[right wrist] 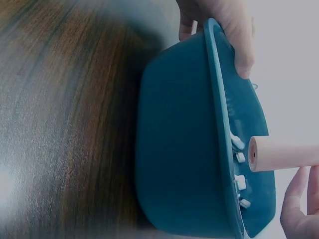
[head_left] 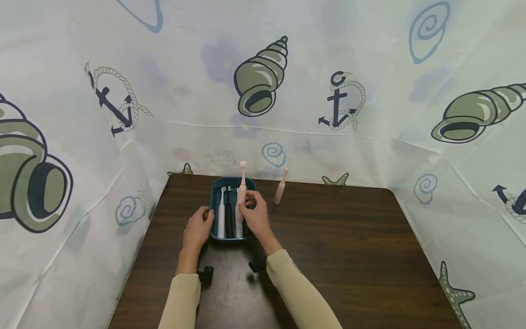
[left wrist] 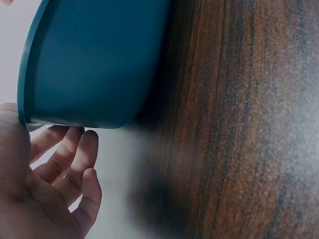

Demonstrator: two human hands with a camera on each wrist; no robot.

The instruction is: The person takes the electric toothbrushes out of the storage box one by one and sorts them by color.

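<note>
A teal tray (head_left: 248, 183) sits at the table's far middle, with a white toothbrush (head_left: 221, 214), a black one (head_left: 228, 220) and another pale one lying in it. My left hand (head_left: 207, 217) grips the tray's left rim, thumb (right wrist: 236, 40) over the edge. My right hand (head_left: 247, 204) pinches a pink electric toothbrush (head_left: 242, 189) and holds it upright over the tray. Its round base (right wrist: 279, 153) shows in the right wrist view, just above the tray (right wrist: 184, 139). The left wrist view shows the tray's underside (left wrist: 94, 59) and my curled fingers (left wrist: 65, 164).
A second pink toothbrush (head_left: 280, 187) stands upright on the dark wooden table (head_left: 349, 246), right of the tray. A sheet printed with shells and anchors (head_left: 263, 77) walls in the table's back and both sides.
</note>
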